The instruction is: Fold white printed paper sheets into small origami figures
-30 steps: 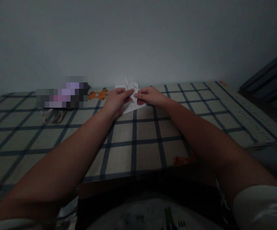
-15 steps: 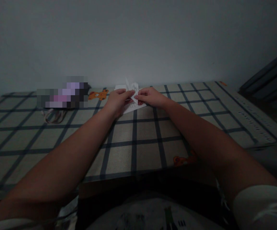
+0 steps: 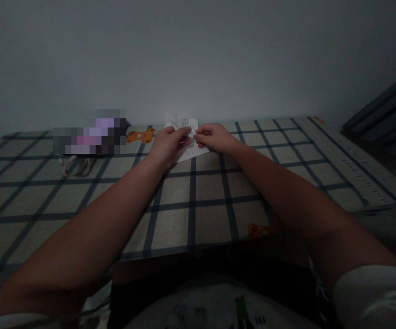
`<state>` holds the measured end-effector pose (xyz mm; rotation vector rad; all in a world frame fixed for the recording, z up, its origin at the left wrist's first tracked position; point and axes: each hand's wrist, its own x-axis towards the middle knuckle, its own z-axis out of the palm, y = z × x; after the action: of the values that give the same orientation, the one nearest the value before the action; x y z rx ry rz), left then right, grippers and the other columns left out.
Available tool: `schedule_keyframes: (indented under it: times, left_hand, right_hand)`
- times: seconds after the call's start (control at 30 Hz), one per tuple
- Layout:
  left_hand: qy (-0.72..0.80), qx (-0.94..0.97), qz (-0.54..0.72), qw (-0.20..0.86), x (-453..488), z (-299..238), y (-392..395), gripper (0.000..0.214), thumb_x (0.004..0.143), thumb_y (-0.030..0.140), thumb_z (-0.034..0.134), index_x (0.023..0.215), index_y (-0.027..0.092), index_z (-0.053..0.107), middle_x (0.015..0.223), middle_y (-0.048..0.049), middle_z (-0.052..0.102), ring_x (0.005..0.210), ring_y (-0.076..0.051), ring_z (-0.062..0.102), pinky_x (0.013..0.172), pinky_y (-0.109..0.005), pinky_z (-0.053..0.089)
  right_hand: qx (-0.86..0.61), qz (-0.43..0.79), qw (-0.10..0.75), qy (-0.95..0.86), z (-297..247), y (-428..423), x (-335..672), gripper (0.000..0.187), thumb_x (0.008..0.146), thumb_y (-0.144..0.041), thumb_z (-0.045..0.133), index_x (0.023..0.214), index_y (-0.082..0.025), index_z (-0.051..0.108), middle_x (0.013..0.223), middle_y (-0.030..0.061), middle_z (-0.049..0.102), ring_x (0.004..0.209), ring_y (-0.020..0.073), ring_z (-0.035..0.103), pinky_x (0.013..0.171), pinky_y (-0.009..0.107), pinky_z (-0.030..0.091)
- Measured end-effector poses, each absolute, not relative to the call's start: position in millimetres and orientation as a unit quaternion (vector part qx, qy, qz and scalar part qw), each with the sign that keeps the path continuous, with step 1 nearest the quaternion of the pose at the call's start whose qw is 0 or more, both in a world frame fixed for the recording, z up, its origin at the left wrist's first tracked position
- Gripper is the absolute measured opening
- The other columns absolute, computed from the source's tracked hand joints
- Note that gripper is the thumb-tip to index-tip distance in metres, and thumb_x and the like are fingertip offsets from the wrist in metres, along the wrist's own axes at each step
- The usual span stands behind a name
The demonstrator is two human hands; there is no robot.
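Near the back of the table, my left hand (image 3: 169, 144) pinches a folded piece of white paper (image 3: 180, 121) between thumb and fingers. My right hand (image 3: 213, 137) is closed at the paper's right side, thumb and fingertips pressed together on its edge. Under both hands lies a white printed sheet (image 3: 194, 153), flat on the cloth; its lines of print are too small to read. The exact folds of the held paper are partly hidden by my fingers and blurred by dim light.
A checked tablecloth (image 3: 173, 224) with printed bears covers the table. At the left lies a pixelated purple and dark object (image 3: 95, 137) with a pale cord (image 3: 76, 165) beside it. A grey wall (image 3: 198, 59) rises directly behind; dark folded fabric (image 3: 386, 109) is at the far right.
The pointed upright flap of the held paper has tipped left and lowered, so the paper looks wider and flatter. Both hands stay in nearly the same place.
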<state>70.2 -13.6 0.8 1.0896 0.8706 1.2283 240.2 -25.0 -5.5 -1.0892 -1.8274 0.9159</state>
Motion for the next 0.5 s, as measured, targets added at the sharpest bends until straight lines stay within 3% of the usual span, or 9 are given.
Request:
schedule_keyframes:
  times: [0.23, 0.5]
  left_hand:
    - [0.394, 0.451, 0.527, 0.603, 71.3, 0.0, -14.8, 0.021, 0.070, 0.013, 0.072, 0.067, 0.016, 0.052, 0.060, 0.0012, 0.061, 0.051, -0.006, 0.058, 0.055, -0.017, 0.049]
    - [0.420, 0.444, 0.558, 0.561, 73.5, -1.6, -15.2, 0.023, 0.069, 0.014, 0.073, 0.068, 0.016, 0.050, 0.061, -0.0004, 0.063, 0.054, -0.009, 0.062, 0.063, -0.022, 0.055]
  right_hand:
    - [-0.444, 0.333, 0.428, -0.713, -9.5, -22.4, 237.1, 0.014, 0.086, -0.029, 0.061, 0.086, -0.015, 0.061, 0.070, 0.0002, 0.060, 0.063, 0.0098, 0.054, 0.058, 0.023, 0.042]
    - [-0.459, 0.143, 0.397, -0.782, -4.6, -27.1, 239.7, 0.018, 0.084, -0.029, 0.059, 0.088, -0.013, 0.067, 0.078, 0.0041, 0.065, 0.071, 0.0136, 0.057, 0.069, 0.027, 0.042]
